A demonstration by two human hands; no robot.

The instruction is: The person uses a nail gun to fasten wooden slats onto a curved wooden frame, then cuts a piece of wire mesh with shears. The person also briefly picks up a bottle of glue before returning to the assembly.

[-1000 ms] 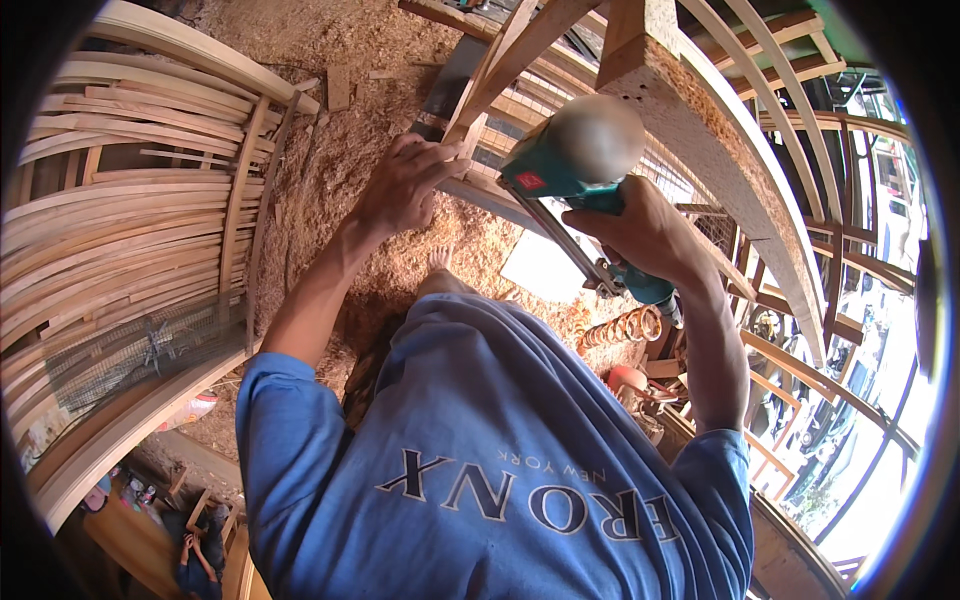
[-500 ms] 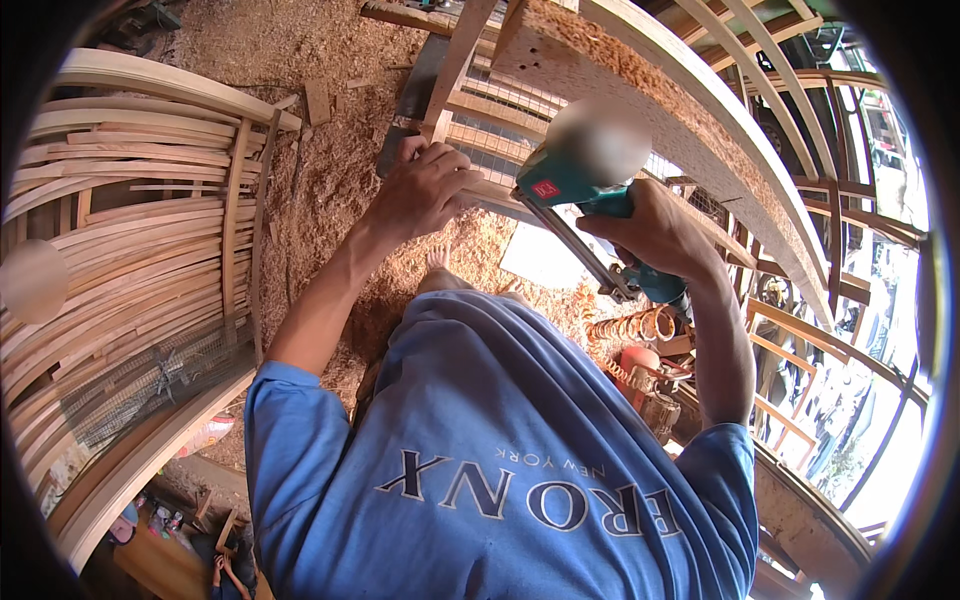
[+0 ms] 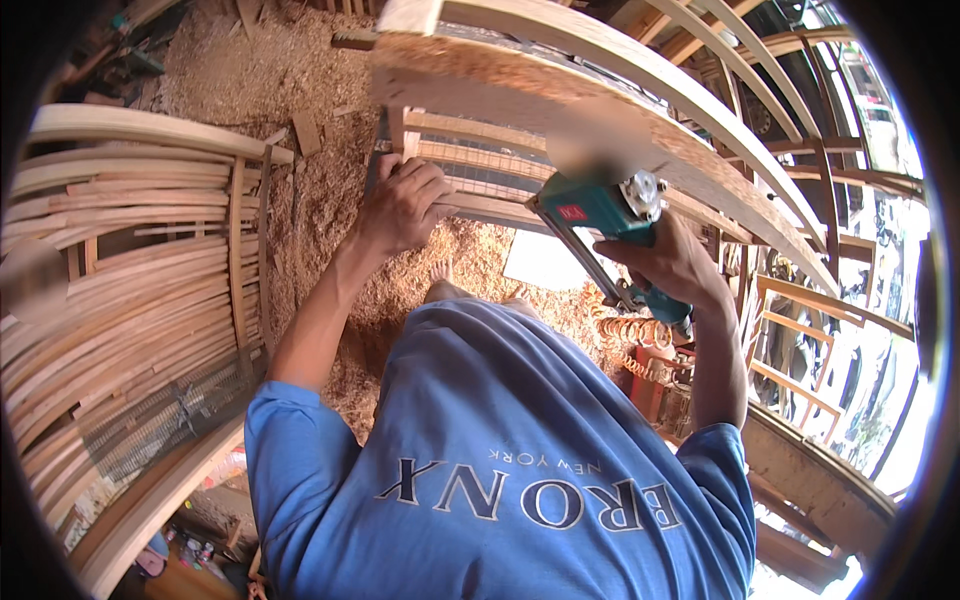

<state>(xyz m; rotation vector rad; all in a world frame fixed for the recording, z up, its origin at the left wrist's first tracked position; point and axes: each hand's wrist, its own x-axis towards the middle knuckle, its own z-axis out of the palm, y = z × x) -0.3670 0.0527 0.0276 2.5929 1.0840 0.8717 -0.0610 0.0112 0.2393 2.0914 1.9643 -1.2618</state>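
Observation:
My right hand (image 3: pixel 680 258) is wrapped round the grip of a teal nail gun (image 3: pixel 590 205), whose slanted magazine points down toward the floor. The gun's nose end is near the near rail of a slatted wooden frame (image 3: pixel 480 205) backed with wire mesh; whether it touches cannot be made out. At the frame's left corner, my left hand (image 3: pixel 405 205) has its fingers curled over the wood, beside a short upright piece (image 3: pixel 404 133). A thick, rough-edged plank (image 3: pixel 480 75) slants above the frame, and a blurred patch hides part of it over the gun.
Stacked wooden strips (image 3: pixel 150 230) fill a rack on my left. Wood shavings (image 3: pixel 310 230) cover the floor, where a white sheet (image 3: pixel 545 262) lies. A coiled orange air hose (image 3: pixel 635 330) hangs below the gun. Curved wooden frames (image 3: pixel 800 330) stand on the right.
The view has shifted, so the thick plank now reaches farther left across the frame. My left hand appears slightly lower and left, still gripping the corner. The nail gun sits slightly lower and right.

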